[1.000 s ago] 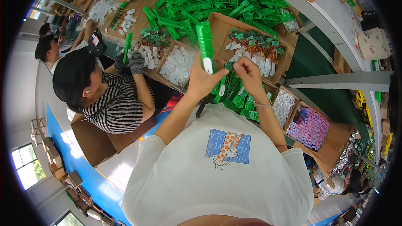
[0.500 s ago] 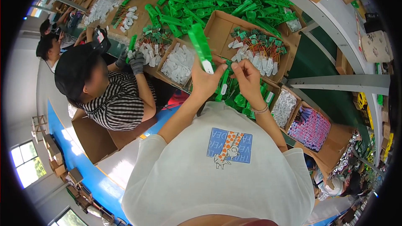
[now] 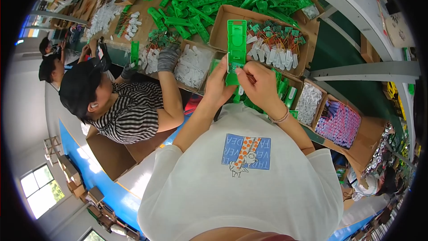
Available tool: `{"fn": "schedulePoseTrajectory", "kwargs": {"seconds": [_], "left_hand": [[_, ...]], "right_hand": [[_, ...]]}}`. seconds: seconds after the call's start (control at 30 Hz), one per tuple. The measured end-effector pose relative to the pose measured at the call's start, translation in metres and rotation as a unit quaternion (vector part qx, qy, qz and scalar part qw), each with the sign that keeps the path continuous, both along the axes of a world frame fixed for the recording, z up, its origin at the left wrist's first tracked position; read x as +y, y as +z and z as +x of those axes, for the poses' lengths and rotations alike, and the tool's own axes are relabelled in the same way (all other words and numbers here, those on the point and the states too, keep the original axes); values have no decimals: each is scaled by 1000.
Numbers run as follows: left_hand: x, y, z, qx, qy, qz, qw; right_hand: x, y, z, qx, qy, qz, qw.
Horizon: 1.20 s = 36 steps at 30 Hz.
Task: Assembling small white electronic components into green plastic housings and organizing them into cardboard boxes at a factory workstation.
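Note:
Upright in my left hand is a long green plastic shell, its hollow, ribbed inside turned toward me. My left fingers wrap its lower end. A small green circuit board lies in the lower part of the shell. My right hand is closed, with its thumb tip pressed at that board; its other fingers are curled and partly hidden. Just beyond my hands, a cardboard box holds circuit boards with orange wires and white plastic pieces. More green shells lie beneath my hands.
A large heap of green shells covers the far table. White parts fill a box at left; at right are boxes of small white pieces and pink-purple cylinders. A co-worker's gloved hand reaches in from the left; a grey metal bar crosses at right.
The green shell has turned from its smooth outside to its hollow inside and moved right. My right hand has brought the circuit board to it. The co-worker's gloved hand has reached toward the boards.

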<state>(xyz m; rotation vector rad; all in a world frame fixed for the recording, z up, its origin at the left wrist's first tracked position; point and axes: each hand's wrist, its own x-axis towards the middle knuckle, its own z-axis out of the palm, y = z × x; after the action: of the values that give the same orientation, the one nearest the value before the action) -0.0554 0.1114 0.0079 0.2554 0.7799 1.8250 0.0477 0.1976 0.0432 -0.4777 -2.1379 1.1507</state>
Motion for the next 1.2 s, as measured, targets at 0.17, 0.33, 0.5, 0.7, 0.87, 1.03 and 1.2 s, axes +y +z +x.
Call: {"fn": "schedulePoseTrajectory", "kwargs": {"seconds": [0.17,0.33,0.5,0.7,0.87,1.03,1.2], "left_hand": [[-4,-1,6,-11,-5,22,1000],[-3,-1,12,50,48,21,997],[1,14,21,105,139,9,985],[-6,-9,15,155,116,-15,981],[-9,-21,14,209,148,-63,965],[-8,-19,21,281,161,-87,942],[-11,-12,13,223,133,-36,965]], "right_hand": [[-6,6,-1,-27,-17,107,994],[-4,7,1,-56,10,83,995],[-2,6,4,-87,-17,-42,995],[0,-6,2,-105,-13,-69,992],[3,-7,-1,-130,-3,-130,983],[4,-15,-1,-141,2,-160,977],[16,0,8,-243,52,-28,968]]}}
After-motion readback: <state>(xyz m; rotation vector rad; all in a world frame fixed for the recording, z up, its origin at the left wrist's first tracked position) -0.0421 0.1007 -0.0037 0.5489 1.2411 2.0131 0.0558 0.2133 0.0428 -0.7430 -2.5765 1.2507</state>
